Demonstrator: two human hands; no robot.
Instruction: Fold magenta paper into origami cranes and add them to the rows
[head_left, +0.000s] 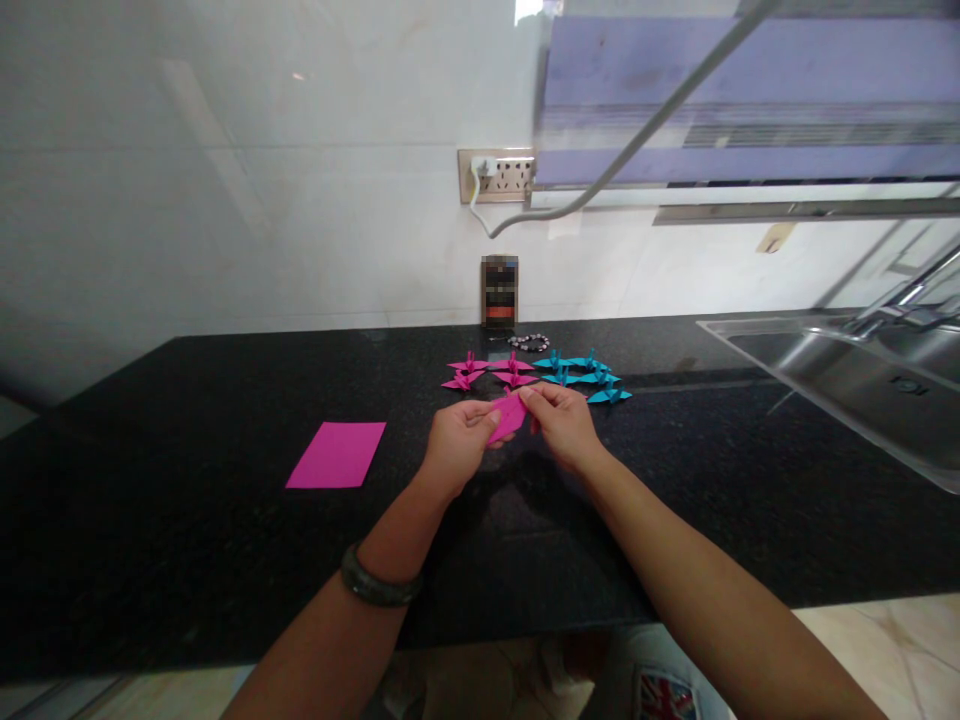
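Observation:
Between my two hands is a small folded piece of pink paper (507, 420), raised a little over the dark counter. My left hand (459, 440) pinches its left end, thumb on top. At the upper right corner, my right hand (561, 425) grips it between thumb and fingers. Just beyond the hands stand several pink paper cranes (514, 379) and, to their right, several blue paper cranes (596, 376). Part of the pink group is hidden behind my fingers. A flat square of pink paper (337, 455) lies on the counter to the left.
Against the tiled wall leans a phone-like dark rectangle (499, 292), with a beaded bracelet (529, 343) beside it. A steel sink (885, 390) is set into the black counter (225, 560) at right. A grey cable (622, 160) hangs from the wall socket (514, 176).

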